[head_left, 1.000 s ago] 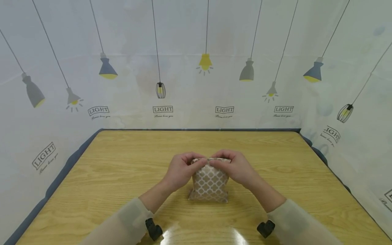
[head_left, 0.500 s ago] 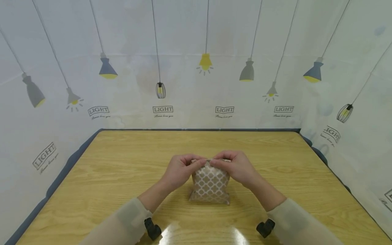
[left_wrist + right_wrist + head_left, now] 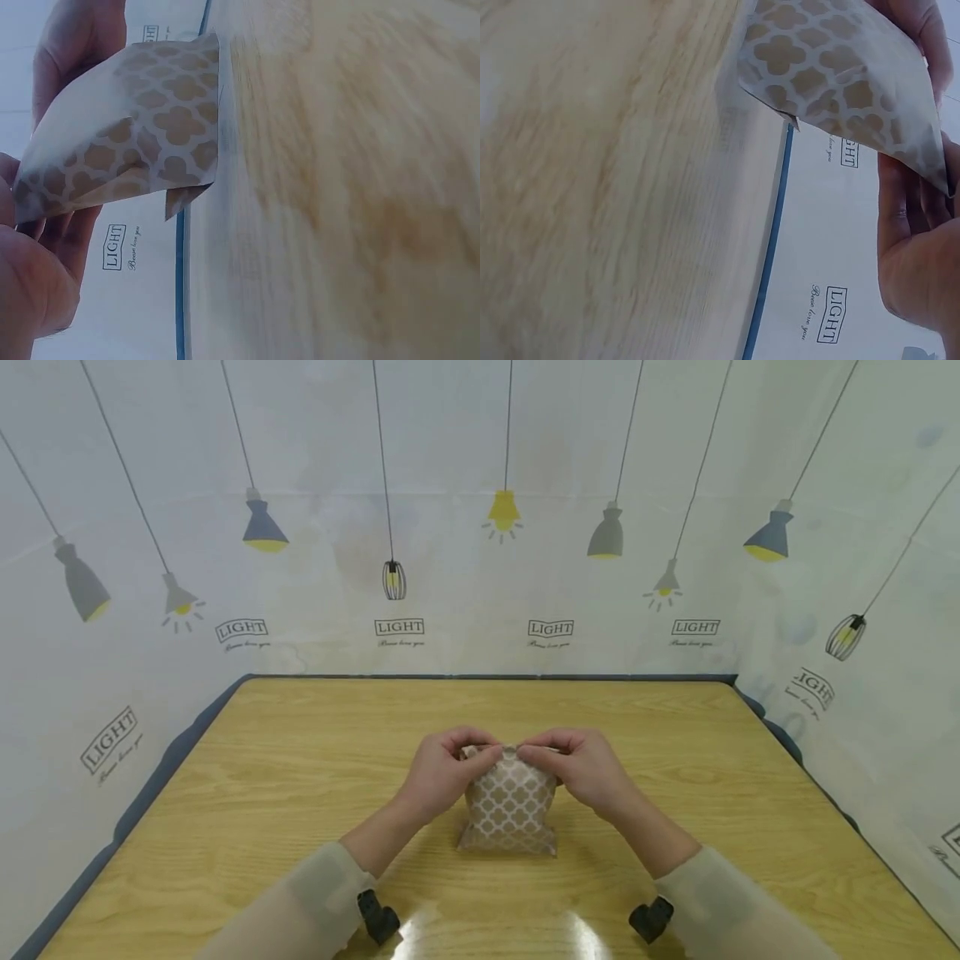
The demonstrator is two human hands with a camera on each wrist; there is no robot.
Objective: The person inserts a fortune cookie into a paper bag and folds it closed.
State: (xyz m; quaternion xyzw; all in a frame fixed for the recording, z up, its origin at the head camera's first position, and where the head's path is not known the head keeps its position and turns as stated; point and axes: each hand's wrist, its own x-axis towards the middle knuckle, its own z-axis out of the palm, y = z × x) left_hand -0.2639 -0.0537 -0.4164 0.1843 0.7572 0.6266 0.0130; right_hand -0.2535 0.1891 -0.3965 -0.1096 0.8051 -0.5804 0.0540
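A tan pouch with a white lattice pattern (image 3: 512, 806) stands upright on the table at the middle of the head view, its lower corners spread out. My left hand (image 3: 447, 772) pinches its top edge on the left, thumb in front and fingers behind. On the other side my right hand (image 3: 583, 768) pinches the same top edge, the two thumb tips close together. The left wrist view has the pouch (image 3: 176, 124) side-on with its bottom at the tabletop. From the right wrist the pouch (image 3: 810, 71) shows wide at the base and narrowing to the pinched top.
The wooden table (image 3: 300, 727) reaches to a dark blue border at the back and sides. Behind it hangs a pale wall covering (image 3: 322, 527) printed with lamps and the word LIGHT. A small black device (image 3: 377, 918) sits on each sleeve cuff.
The pouch has shifted and tilted slightly to the left between the hands, with its top edge moving a little. Both hands keep their pinch and stay almost in place.
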